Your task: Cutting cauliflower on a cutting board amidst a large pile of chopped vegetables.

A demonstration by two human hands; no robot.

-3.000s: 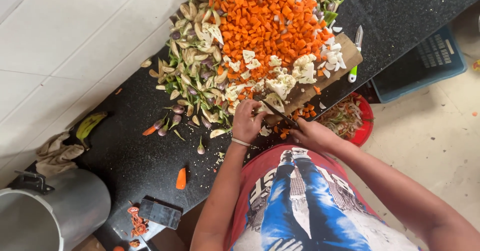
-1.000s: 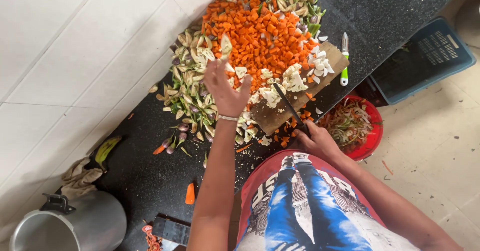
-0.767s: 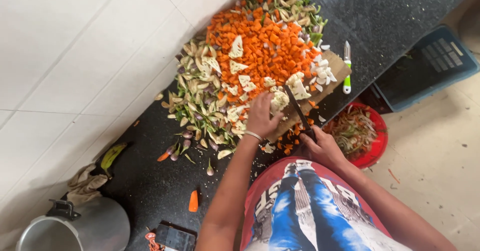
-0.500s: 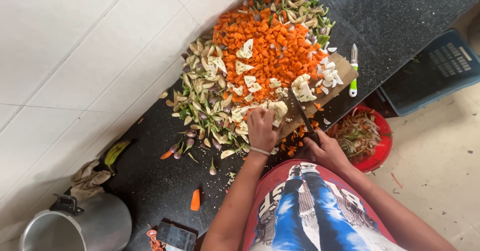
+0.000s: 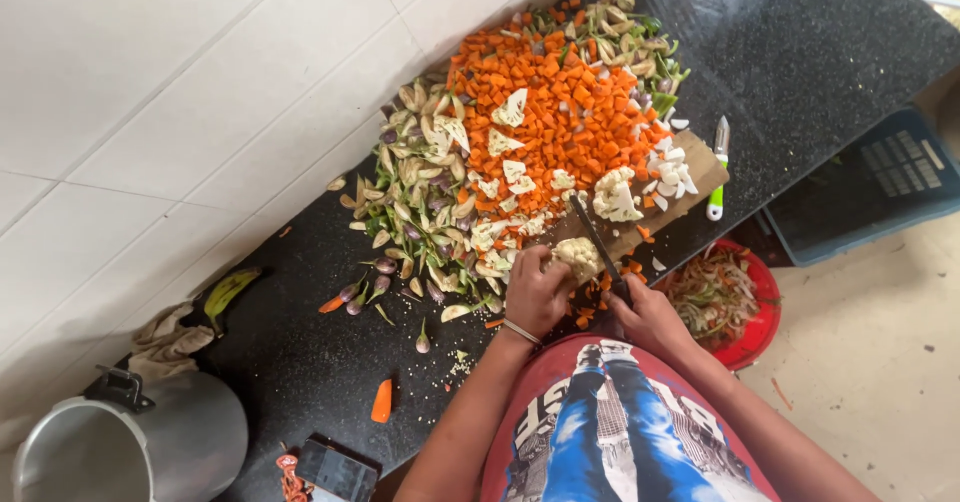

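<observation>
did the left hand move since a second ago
Yes. The left hand was then raised, open, over the chopped carrots; now it is down at the near edge of the cutting board, holding a cauliflower piece.

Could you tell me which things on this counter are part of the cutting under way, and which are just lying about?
In use:
left hand on cauliflower piece
right hand gripping knife
wooden board

Lying about:
green-handled peeler
loose carrot piece
metal pot
cloth
blue crate
</observation>
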